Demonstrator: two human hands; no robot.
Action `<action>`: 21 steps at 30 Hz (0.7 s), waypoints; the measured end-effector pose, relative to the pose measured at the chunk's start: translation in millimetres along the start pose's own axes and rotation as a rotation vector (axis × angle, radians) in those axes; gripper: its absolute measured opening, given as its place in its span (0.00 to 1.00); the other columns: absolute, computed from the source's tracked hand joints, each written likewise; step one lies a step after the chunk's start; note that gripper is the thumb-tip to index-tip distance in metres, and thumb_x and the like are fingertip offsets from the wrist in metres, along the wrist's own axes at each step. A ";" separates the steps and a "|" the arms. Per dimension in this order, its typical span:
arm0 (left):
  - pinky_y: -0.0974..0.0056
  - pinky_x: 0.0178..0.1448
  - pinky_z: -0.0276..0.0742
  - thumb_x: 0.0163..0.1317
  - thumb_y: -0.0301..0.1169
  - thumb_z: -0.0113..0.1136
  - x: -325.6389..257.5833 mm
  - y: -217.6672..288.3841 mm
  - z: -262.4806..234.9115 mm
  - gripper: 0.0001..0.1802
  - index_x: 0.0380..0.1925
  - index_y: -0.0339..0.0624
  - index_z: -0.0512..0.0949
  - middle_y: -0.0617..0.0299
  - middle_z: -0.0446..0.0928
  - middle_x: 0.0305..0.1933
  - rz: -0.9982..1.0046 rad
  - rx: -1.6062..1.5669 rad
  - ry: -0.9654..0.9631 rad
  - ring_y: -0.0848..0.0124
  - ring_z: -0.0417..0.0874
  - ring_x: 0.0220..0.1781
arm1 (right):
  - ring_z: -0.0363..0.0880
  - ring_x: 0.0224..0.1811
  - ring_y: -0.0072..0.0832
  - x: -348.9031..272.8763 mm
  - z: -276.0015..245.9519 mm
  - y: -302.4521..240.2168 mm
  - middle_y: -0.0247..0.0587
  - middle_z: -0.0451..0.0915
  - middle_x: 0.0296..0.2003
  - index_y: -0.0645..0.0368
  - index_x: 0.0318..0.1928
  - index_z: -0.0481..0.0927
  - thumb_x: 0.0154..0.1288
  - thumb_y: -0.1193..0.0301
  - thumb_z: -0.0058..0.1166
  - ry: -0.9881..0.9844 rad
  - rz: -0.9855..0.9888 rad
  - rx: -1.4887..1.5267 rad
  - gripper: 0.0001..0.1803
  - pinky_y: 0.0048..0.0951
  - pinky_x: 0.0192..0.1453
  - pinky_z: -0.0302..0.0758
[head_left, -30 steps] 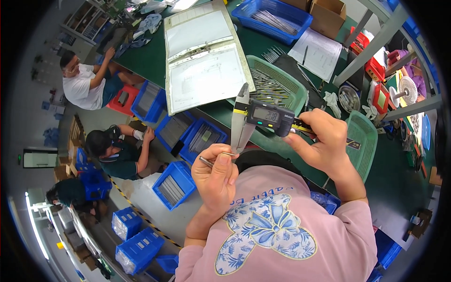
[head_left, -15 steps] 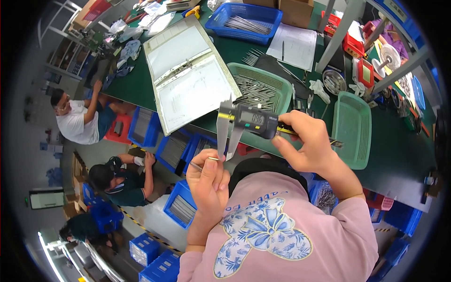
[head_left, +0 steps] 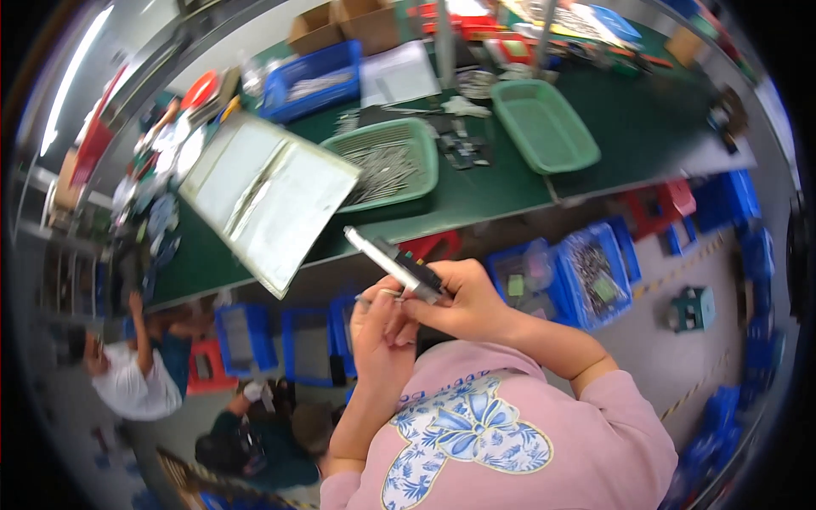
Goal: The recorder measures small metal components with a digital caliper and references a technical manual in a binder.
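In my right hand (head_left: pixel 467 299) is a digital caliper (head_left: pixel 398 262), tilted with its far end pointing up and left, its screen turned out of sight. My left hand (head_left: pixel 380 336) is right beside it, fingertips pinched around a thin metal rod (head_left: pixel 364 300) whose end pokes out on the left. The two hands meet in front of my chest, near the table's front edge. Motion blur and the fingers hide whether the rod touches the caliper.
On the green table (head_left: pixel 489 200) lie an open ring binder (head_left: pixel 293 208), a green basket (head_left: pixel 432 161) of metal rods, another green basket (head_left: pixel 548 127) and a blue basket (head_left: pixel 276 89). Blue bins (head_left: pixel 242 336) stand below. Two people (head_left: pixel 140 378) sit at the left.
The view has turned. My right hand has brought the caliper down against my left hand and tilted it, so its screen no longer shows. Both hands keep their hold.
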State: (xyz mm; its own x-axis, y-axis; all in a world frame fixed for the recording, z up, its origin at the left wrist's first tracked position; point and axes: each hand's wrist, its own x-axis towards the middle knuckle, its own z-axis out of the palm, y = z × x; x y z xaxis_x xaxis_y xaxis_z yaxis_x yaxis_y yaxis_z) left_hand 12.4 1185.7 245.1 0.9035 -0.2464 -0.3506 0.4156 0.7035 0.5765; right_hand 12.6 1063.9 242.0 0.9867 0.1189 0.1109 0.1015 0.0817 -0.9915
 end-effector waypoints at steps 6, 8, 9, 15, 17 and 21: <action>0.80 0.16 0.53 0.52 0.28 0.53 -4.3 -50.9 -25.8 0.05 0.28 0.39 0.71 0.72 0.64 0.16 -0.102 0.197 -0.063 0.86 0.58 0.14 | 0.56 0.17 0.08 -69.5 -12.6 9.5 0.22 0.63 0.13 0.63 0.25 0.74 0.47 0.74 0.54 0.309 0.132 -0.234 0.05 0.15 0.18 0.51; 0.80 0.17 0.55 0.51 0.28 0.54 -7.4 -68.2 -20.6 0.04 0.27 0.41 0.72 0.68 0.72 0.24 -0.150 0.183 -0.119 0.85 0.62 0.15 | 0.55 0.16 0.12 -75.5 -15.7 12.4 0.27 0.61 0.11 0.65 0.22 0.72 0.48 0.72 0.54 0.497 0.170 -0.233 0.09 0.19 0.17 0.52; 0.80 0.17 0.55 0.51 0.28 0.54 -9.9 -73.2 -16.7 0.04 0.27 0.41 0.72 0.69 0.72 0.23 -0.142 0.217 -0.150 0.85 0.62 0.15 | 0.55 0.16 0.11 -83.7 -14.3 13.0 0.26 0.62 0.12 0.66 0.21 0.72 0.48 0.72 0.54 0.570 0.151 -0.164 0.09 0.18 0.17 0.52; 0.80 0.19 0.57 0.51 0.31 0.55 -16.1 -116.6 4.5 0.06 0.27 0.41 0.73 0.70 0.70 0.23 -0.216 0.355 -0.281 0.85 0.62 0.17 | 0.58 0.17 0.11 -125.8 -38.4 14.3 0.27 0.65 0.13 0.65 0.23 0.72 0.50 0.74 0.51 0.797 0.199 -0.395 0.07 0.16 0.18 0.54; 0.80 0.19 0.59 0.51 0.33 0.55 -7.3 -129.6 3.8 0.08 0.29 0.40 0.74 0.70 0.71 0.25 -0.294 0.401 -0.319 0.85 0.63 0.18 | 0.60 0.18 0.11 -133.8 -42.7 13.3 0.29 0.67 0.15 0.66 0.25 0.72 0.51 0.74 0.50 0.839 0.206 -0.424 0.06 0.17 0.19 0.57; 0.76 0.18 0.65 0.48 0.28 0.51 71.9 -115.6 -11.5 0.08 0.28 0.36 0.72 0.65 0.68 0.23 -0.430 0.225 -0.182 0.80 0.66 0.17 | 0.60 0.18 0.12 -182.9 -63.1 26.4 0.29 0.68 0.16 0.66 0.24 0.71 0.52 0.74 0.49 1.022 0.258 -0.400 0.07 0.17 0.20 0.58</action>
State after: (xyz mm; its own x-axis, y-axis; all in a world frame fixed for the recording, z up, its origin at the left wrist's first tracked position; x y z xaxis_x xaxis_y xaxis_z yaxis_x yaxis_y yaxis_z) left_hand 28.1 1094.4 144.7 0.6416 -0.6076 -0.4682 0.7474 0.3576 0.5600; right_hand -157.2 981.9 191.2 0.6061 -0.7950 -0.0261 -0.2681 -0.1733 -0.9477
